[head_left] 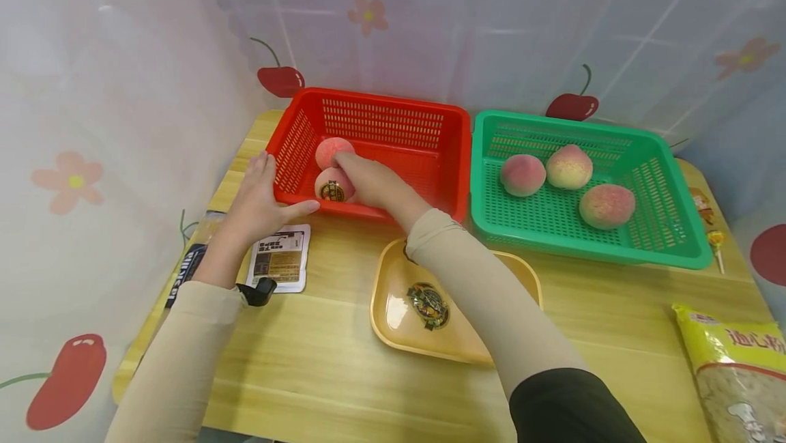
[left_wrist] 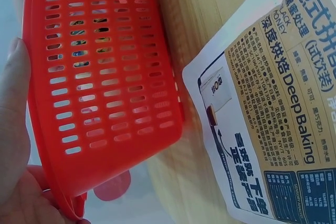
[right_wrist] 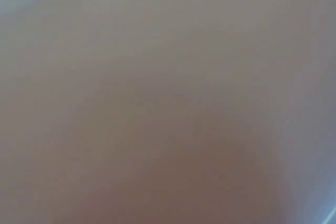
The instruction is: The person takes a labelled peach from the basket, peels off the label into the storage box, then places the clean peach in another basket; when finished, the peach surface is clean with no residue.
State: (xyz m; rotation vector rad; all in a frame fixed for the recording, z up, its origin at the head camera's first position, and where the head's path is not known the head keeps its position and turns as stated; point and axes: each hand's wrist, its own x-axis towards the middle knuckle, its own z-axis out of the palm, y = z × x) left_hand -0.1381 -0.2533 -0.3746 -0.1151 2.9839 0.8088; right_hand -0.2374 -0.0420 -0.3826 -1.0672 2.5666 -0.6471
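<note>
At the left end of the red basket (head_left: 454,156), my left hand (head_left: 258,204) holds the front corner, its thumb along the front rim and its fingers at the side rim. The left wrist view shows that hand beside the slotted red wall (left_wrist: 105,77). My right hand (head_left: 374,183) reaches into the basket and grips the nearer pink peach (head_left: 328,180), fingertips at its back; the thumb is hidden. A round black-and-gold print (head_left: 332,191) shows on this peach's front. Just behind lies another pink peach (head_left: 331,149). The right wrist view is only a blur.
A green basket (head_left: 589,248) with three peaches stands to the right. In front, under my right forearm, sits a yellow tray (head_left: 383,327) with a dark, shiny round piece (head_left: 428,305) in it. A white pouch (head_left: 279,259) lies left; a yellow pasta bag (head_left: 731,361) lies right.
</note>
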